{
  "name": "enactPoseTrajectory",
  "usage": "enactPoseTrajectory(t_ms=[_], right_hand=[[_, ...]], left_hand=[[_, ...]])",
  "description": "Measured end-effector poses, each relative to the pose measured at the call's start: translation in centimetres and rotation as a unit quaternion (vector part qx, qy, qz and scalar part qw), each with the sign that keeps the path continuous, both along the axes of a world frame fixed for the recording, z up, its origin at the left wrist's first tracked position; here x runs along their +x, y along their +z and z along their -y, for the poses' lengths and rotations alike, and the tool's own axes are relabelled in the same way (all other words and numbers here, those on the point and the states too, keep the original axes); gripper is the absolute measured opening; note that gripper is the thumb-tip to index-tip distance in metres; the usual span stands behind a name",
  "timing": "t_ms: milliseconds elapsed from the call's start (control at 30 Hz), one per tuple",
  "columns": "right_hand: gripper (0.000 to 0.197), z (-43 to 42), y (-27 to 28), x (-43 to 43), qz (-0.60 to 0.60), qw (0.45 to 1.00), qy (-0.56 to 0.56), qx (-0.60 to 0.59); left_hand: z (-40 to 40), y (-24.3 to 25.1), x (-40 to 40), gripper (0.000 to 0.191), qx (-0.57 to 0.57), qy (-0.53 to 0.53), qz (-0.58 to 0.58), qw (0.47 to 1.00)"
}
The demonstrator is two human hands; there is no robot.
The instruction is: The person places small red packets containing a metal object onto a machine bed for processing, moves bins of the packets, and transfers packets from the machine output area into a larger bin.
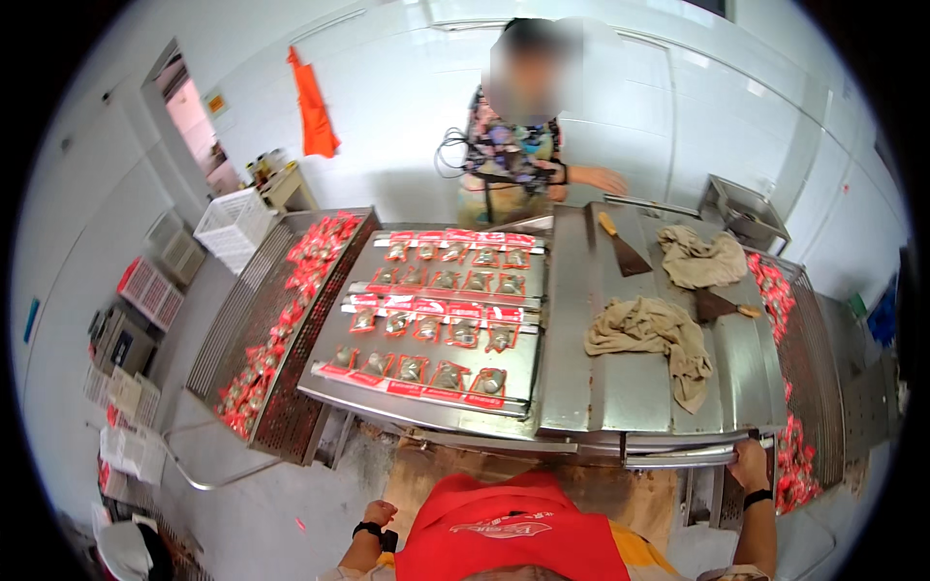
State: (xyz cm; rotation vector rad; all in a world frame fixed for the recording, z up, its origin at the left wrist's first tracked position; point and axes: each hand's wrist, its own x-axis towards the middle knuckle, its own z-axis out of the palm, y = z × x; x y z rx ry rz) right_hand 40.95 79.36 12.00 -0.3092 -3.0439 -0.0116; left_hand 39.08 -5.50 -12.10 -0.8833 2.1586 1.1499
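Observation:
My right hand [750,465] grips the right end of the metal handle bar [679,460] on the front of a double-chamber vacuum packing machine's lid [625,403]. My left hand [380,513] hangs free beside my red apron [501,523], its fingers loosely bent and nothing seen in it. On the uncovered left bed [436,348] of the machine, clear pouches with red printing [412,369] lie in four rows along the sealing bars [465,399]. Each holds a grey-brown lump I cannot identify. The lid stands over the right bed and hides it.
Two beige rags [647,327] and two scrapers [621,247] lie on the lid. Perforated metal troughs [232,348] with red packets [294,312] flank the machine. A person [512,145] stands at its far side, one arm over the lid's edge. White crates [236,225] stand left.

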Motion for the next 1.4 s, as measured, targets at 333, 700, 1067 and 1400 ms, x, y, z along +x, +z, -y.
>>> enactPoseTrajectory(t_ms=[333,700,1067,1400], right_hand=[[0.015,-0.6,-0.6,-0.8,0.069,0.994,-0.087,0.017],[0.010,4.0,4.2,-0.2,-0.080,0.993,-0.082,0.041],[0.009,18.3,15.2,-3.5,-0.120,0.985,-0.078,0.099],[0.014,32.5,20.0,-7.5,-0.045,0.989,-0.003,0.138]], left_hand=[[0.9,-2.2,2.2,0.017,0.015,0.005,0.002,1.000],[8.3,-0.9,-2.3,0.016,0.094,0.122,-0.091,0.984],[4.1,23.7,-16.0,0.020,0.036,0.025,-0.524,0.851],[-6.7,41.6,-14.4,0.019,0.121,-0.209,-0.746,0.620]])
